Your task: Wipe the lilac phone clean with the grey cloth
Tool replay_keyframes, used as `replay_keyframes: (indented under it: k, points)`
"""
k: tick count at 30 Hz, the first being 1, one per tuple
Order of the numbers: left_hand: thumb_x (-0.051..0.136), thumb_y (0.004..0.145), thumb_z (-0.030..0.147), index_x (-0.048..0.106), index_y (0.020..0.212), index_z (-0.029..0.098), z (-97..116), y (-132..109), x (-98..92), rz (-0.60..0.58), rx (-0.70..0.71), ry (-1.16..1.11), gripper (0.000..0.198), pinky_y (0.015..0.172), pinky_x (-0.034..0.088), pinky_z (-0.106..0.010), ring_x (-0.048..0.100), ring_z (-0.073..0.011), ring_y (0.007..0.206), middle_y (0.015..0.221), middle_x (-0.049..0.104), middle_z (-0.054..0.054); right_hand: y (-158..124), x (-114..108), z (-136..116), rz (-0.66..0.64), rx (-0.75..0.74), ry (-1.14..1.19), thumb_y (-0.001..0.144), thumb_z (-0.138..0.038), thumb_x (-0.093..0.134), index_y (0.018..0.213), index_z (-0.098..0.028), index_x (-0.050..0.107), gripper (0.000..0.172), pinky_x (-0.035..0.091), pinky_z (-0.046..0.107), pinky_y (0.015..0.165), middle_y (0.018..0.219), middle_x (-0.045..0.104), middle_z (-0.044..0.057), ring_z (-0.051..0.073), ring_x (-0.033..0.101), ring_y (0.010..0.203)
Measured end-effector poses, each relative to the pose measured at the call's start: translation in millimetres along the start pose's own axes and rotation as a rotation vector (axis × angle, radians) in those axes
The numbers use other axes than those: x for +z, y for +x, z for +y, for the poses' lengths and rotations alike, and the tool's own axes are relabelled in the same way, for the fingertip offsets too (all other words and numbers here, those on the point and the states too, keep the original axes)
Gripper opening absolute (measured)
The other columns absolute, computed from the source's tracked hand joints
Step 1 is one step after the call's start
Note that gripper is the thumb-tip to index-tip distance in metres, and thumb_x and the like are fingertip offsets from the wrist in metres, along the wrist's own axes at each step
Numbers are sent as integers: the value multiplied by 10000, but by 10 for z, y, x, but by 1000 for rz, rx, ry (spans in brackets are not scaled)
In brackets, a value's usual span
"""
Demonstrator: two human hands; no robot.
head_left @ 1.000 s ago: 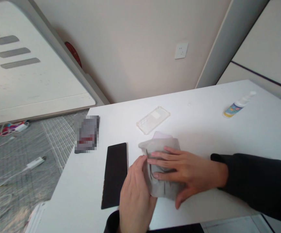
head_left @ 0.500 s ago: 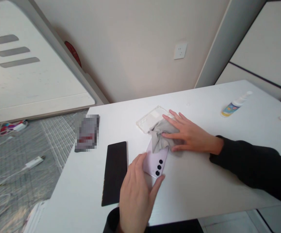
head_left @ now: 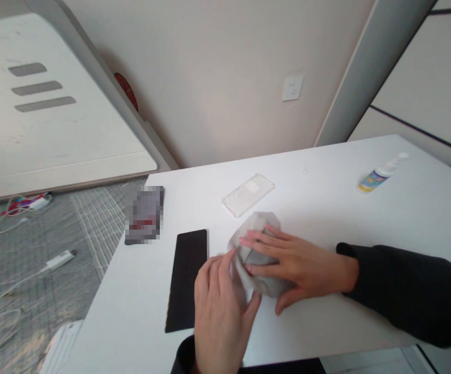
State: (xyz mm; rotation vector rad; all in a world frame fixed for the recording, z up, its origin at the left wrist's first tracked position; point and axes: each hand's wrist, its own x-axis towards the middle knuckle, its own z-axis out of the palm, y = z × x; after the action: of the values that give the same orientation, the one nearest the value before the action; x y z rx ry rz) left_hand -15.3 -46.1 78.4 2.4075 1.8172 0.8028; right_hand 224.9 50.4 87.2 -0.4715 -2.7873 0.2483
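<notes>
Right hand [head_left: 291, 267] flat, fingers spread, pressing grey cloth [head_left: 256, 249] over what's probably a phone (covered, can't confirm) mid-table [head_left: 326, 182]. Left hand [head_left: 219, 306] fingers together, bracing its near end. Risk: hard push skids it into the black slab [head_left: 188, 278].

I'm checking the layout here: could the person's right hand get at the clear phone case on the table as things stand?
Probably yes. The right hand lies flat on the grey cloth, and the clear phone case lies just beyond it on bare table, with nothing between them.
</notes>
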Motion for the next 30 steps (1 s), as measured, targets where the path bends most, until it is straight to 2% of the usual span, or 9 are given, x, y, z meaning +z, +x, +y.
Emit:
replay_keyframes:
  k: [3,7,12,15,18,22,26,28,30]
  points:
    - [817,789,236,428,1479,143,27,5,1,-20,-20,-46,798,1102,480,-538,498,-352,1282,1344,597,-142,36,33,-137,-24,-29,14,919,-649,705,1564,-220,483,806,236,606,1273,1748,168,187,351,116,1623]
    - [735,878,216,413,1486,172,89,16,14,56,-10,-79,690,1104,499,-560,509,-345,1327,1375,559,-159,-8,28,-33,30,105,-67,959,-682,618,1642,-213,342,873,258,648,1255,1747,150,201,373,102,1622]
    - [641,924,80,389,1460,217,123,9,50,133,64,-237,608,967,617,-362,626,-238,1268,1394,523,-160,-31,0,38,126,222,-177,988,-737,493,1655,-104,272,945,246,638,1270,1720,240,220,377,144,1615]
    - [624,918,19,459,1369,241,118,-1,45,228,91,-285,529,873,643,-284,685,-195,1183,1337,555,-127,-15,-22,-52,140,175,-191,998,-739,466,1640,-58,287,952,229,614,1285,1708,272,230,369,118,1620]
    - [620,950,69,500,1321,260,100,-20,16,296,-37,-399,434,747,663,-239,758,-159,990,1213,646,-78,3,-32,-180,103,20,-180,1015,-680,509,1619,-33,324,904,197,566,1306,1704,284,230,355,111,1622]
    - [660,982,250,407,1468,238,60,-98,-9,237,-181,-437,547,694,684,-274,808,-186,858,1115,774,-74,12,-31,-254,72,-99,-174,1021,-644,536,1610,-60,361,848,211,518,1308,1711,278,214,333,167,1615]
    - [682,978,312,395,1496,235,65,-156,-39,176,-272,-357,597,751,691,-328,816,-220,899,1059,820,-55,-1,-52,-164,169,-3,-193,1061,-590,490,1601,-51,369,772,219,522,1309,1590,504,195,281,346,1556]
    - [683,980,323,489,1413,248,75,-141,-66,146,-270,-317,481,762,679,-299,817,-204,867,1038,827,-32,-3,-62,-145,209,85,-198,1063,-586,480,1595,-36,370,773,222,560,1303,1542,554,206,303,387,1533]
    - [679,979,333,591,1226,260,69,-109,-90,113,-225,-261,273,681,652,-241,812,-181,772,955,827,2,4,-63,-189,198,119,-198,1048,-635,469,1593,-27,371,823,220,579,1300,1566,523,220,330,346,1552]
